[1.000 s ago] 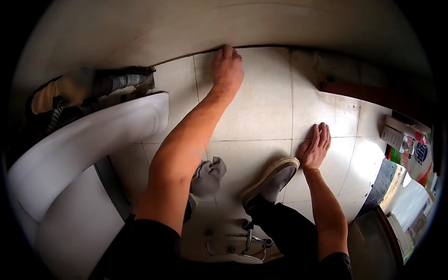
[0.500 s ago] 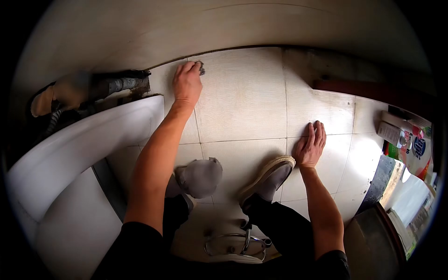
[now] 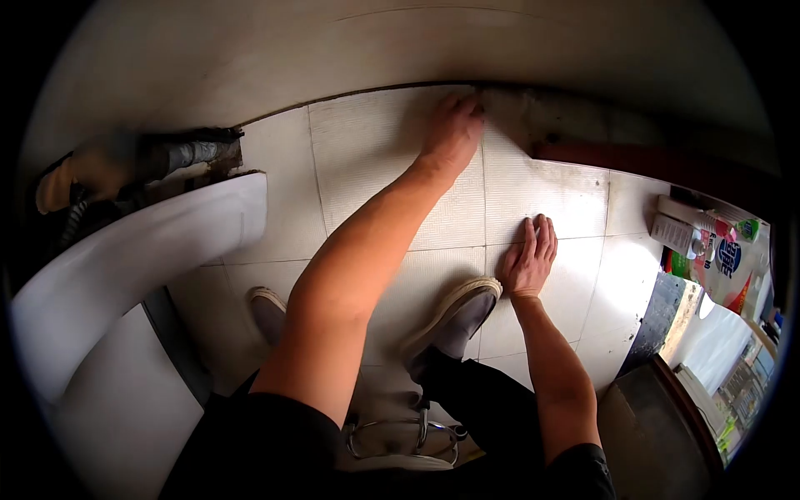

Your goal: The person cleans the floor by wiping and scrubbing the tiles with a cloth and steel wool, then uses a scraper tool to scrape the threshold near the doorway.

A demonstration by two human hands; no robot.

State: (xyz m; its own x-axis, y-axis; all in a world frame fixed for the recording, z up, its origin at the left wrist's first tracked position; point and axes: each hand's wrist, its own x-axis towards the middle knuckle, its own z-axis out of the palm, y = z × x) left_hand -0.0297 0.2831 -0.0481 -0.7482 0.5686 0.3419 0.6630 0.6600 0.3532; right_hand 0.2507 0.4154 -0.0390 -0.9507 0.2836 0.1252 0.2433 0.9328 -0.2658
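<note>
My left hand (image 3: 452, 137) is far out by the foot of the wall, its fingers closed and pressed down at the edge of the ribbed floor tiles (image 3: 358, 158). The dark wiry steel wool scourer in it is almost wholly hidden by the fingers now; it showed at the fingertips a moment earlier. My right hand (image 3: 528, 265) rests flat on the pale tiles, fingers stretched out, just beyond the toe of my right shoe (image 3: 467, 312). It holds nothing.
A white curved ceramic fixture (image 3: 158, 258) stands at left, with a grey pipe (image 3: 192, 154) behind it. A dark red ledge (image 3: 633, 162) runs along the right wall. Packages (image 3: 712, 250) are stacked at right. A chrome-framed stool (image 3: 400, 437) is behind my feet.
My left hand has swept right along the wall's base with the scourer. My right hand stays planted on the floor; the view has shifted slightly. My left arm now covers the grey round thing by my foot.
</note>
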